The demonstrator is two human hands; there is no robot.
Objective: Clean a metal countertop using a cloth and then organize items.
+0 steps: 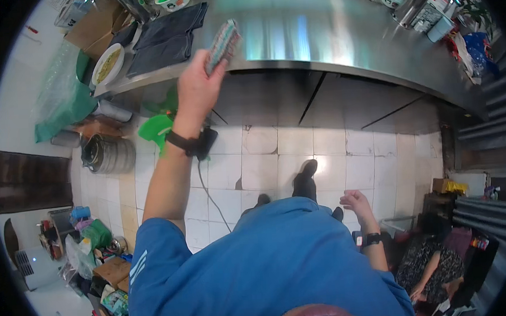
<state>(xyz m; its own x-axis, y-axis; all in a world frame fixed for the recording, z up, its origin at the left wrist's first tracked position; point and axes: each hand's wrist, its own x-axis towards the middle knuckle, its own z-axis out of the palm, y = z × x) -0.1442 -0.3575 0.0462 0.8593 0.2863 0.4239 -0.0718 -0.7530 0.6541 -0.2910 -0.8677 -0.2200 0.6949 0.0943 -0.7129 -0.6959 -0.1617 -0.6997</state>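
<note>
My left hand (200, 78) grips a striped, multicoloured cleaning pad (223, 46), which may be a sponge or a folded cloth, over the front edge of a stainless-steel counter (289, 38). Left of the pad, dark folded cloths (165, 37) lie on the counter. Beside them, at its left end, stands a white bowl (108, 64) with yellowish contents. My right hand (354, 200) hangs low near my right side, away from the counter, its fingers loosely bent and apart with nothing visible in them. Each wrist wears a black strap with a device.
A white tub (174, 0) of green items, a metal container (413, 2) and a blue patterned bag (477, 55) are on the counter. A metal keg (109, 153) and a green plastic object (155, 128) stand on the left floor. Another person (433, 264) is at lower right.
</note>
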